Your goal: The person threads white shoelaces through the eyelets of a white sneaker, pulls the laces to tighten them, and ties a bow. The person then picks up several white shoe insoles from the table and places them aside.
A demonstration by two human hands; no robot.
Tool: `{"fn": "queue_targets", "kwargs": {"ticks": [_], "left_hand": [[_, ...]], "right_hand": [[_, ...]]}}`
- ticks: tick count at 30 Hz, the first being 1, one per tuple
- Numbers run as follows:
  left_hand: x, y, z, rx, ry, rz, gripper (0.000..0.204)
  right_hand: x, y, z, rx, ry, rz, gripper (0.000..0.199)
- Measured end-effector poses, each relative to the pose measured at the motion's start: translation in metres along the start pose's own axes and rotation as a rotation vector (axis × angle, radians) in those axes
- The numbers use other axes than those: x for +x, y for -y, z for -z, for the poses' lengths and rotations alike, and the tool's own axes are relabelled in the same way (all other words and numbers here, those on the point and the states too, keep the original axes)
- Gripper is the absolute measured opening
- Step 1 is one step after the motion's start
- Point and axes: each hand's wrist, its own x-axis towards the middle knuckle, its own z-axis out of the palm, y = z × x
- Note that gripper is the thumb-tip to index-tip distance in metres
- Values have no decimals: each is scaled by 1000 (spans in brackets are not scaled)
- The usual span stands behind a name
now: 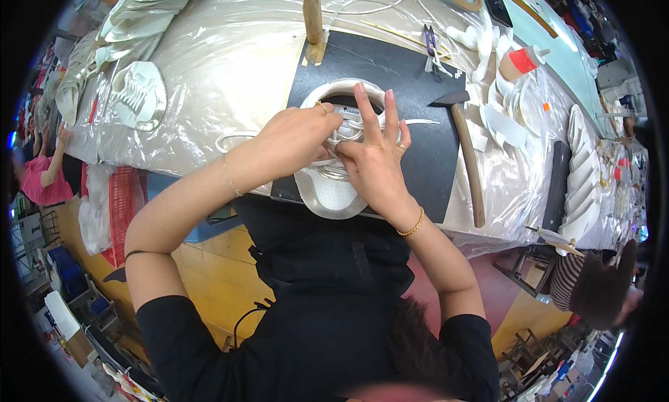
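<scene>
White shoe [331, 193] — at board [428, 155] edge

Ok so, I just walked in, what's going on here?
A person has a white, round-toed shoe on a flat black rectangular board, toe toward them. The left hand and right hand are both at its thin white laces, two right fingers raised; exactly what each hand grips is hard to see. One lace end trails to the right. A wooden-handled hammer lies by the board's right edge.
</scene>
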Motion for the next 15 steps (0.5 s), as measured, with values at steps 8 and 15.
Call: {"fn": "queue_targets", "kwargs": {"ticks": [8, 15], "left_hand": [[-9, 1, -1, -124, -46, 3, 34], [-14, 9, -7, -151, -78, -17, 30]], "right_hand": [[-4, 7, -1, 12, -4, -25, 10], [-3, 8, -3, 56, -25, -9, 6]]}}
